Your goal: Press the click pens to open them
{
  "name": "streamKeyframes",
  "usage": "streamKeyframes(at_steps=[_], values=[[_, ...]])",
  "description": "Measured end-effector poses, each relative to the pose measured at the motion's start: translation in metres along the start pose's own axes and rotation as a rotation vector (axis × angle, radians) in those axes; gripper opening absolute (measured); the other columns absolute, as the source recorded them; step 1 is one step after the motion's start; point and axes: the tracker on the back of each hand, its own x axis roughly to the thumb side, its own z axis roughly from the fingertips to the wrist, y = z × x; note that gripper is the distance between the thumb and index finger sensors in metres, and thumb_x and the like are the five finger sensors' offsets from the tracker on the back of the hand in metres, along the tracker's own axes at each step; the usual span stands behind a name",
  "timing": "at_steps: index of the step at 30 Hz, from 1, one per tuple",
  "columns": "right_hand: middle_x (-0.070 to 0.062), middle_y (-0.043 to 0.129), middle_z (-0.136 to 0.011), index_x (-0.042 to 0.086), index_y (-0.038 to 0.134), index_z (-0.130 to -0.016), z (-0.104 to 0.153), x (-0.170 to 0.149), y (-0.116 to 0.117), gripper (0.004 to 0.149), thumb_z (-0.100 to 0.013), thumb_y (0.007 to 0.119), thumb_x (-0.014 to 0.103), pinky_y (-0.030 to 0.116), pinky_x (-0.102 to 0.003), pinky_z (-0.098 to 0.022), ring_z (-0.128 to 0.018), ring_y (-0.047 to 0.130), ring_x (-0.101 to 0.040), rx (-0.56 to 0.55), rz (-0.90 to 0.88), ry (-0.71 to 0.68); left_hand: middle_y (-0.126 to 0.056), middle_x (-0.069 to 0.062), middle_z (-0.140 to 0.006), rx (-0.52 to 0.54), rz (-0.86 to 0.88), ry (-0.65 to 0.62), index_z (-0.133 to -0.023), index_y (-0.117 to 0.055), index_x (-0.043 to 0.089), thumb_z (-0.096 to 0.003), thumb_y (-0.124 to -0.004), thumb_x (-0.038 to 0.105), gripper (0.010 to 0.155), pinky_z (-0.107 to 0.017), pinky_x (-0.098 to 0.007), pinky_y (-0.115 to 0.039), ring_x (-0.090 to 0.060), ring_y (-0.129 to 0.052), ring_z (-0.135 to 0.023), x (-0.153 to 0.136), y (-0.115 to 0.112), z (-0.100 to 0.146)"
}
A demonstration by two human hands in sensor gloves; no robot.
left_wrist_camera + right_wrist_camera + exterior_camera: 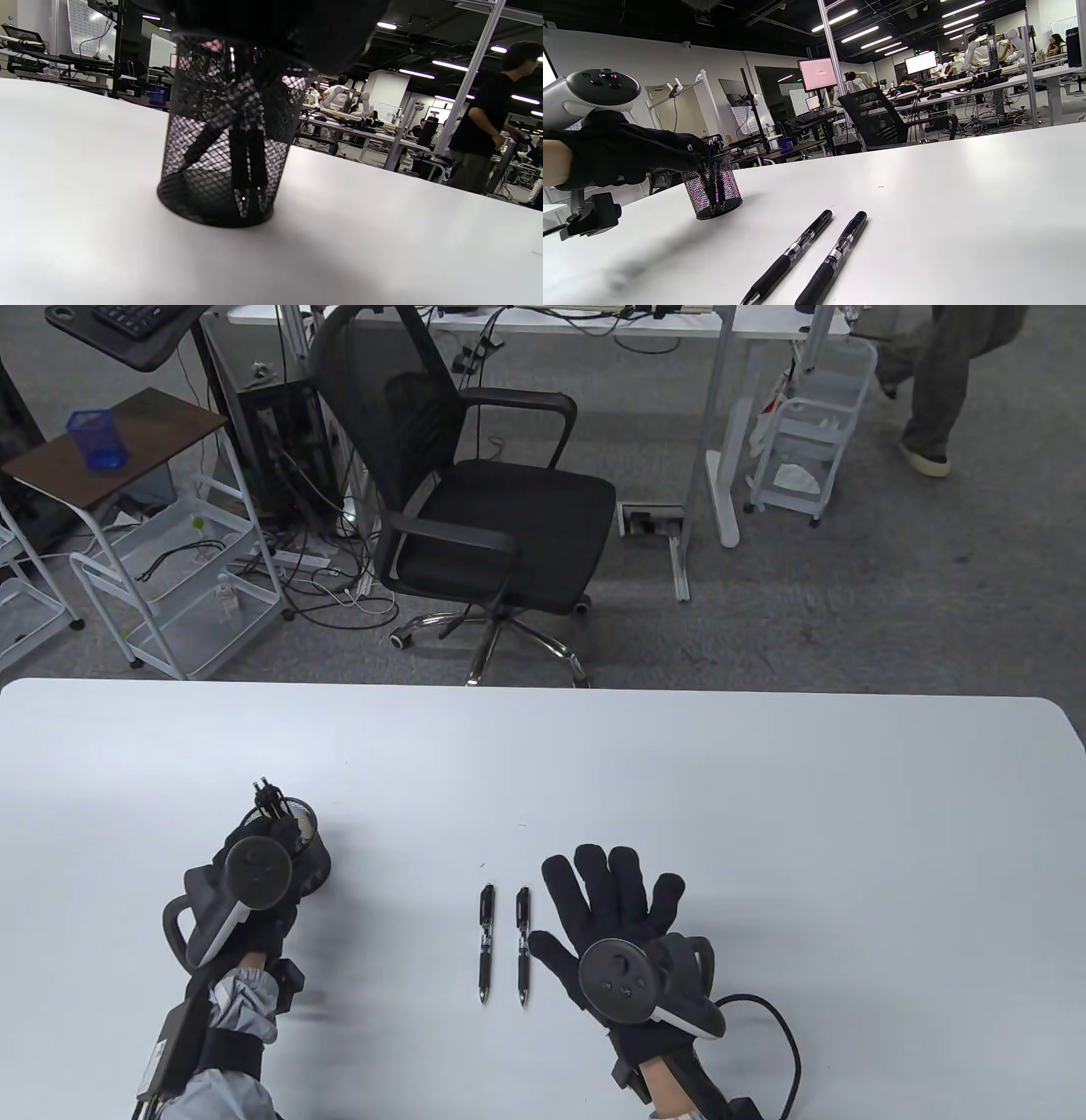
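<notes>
Two black click pens (pixel 485 943) (pixel 523 948) lie side by side on the white table (pixel 764 814), tips toward me. They also show in the right wrist view (pixel 793 253) (pixel 835 256). My right hand (pixel 615 899) rests flat on the table just right of them, fingers spread, holding nothing. My left hand (pixel 267 848) is over a black mesh pen holder (pixel 310 848), fingers closed around the pens (pixel 267 797) that stick out of it. In the right wrist view the left hand (pixel 670 150) pinches at the pen tops above the holder (pixel 712 190). The left wrist view shows the holder (pixel 229 140) with pens inside.
A black office chair (pixel 492 517) stands beyond the table's far edge. White wire carts (pixel 170 585) and desks stand on the floor behind. A person (pixel 479 118) stands in the background.
</notes>
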Motion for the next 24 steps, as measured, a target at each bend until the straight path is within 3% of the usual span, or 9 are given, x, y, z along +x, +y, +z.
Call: streamKeyframes(at_steps=[17,24], values=[[-0.03,0.016,-0.127,0.014,0.023,-0.124,0.0,0.0,0.0,0.072,-0.068,0.051,0.05,0.003,-0.083,-0.061,-0.109,0.012,-0.062,-0.006,-0.005,-0.003,-0.065,-0.006,-0.119,0.001,-0.007,0.009,-0.113,-0.069,0.027,-0.0671,-0.069,0.04,0.047,-0.086,-0.052,-0.047,-0.03,-0.062,-0.113,0.006,0.001,0.002],[-0.03,0.016,-0.127,0.014,0.023,-0.124,0.0,0.0,0.0,0.072,-0.068,0.051,0.05,0.003,-0.083,-0.061,-0.109,0.012,-0.062,-0.009,-0.011,-0.011,-0.061,-0.008,-0.12,0.02,0.015,-0.022,-0.113,-0.066,0.029,-0.0673,-0.07,0.038,0.047,-0.085,-0.055,-0.049,-0.036,-0.06,-0.113,0.017,0.02,0.01]])
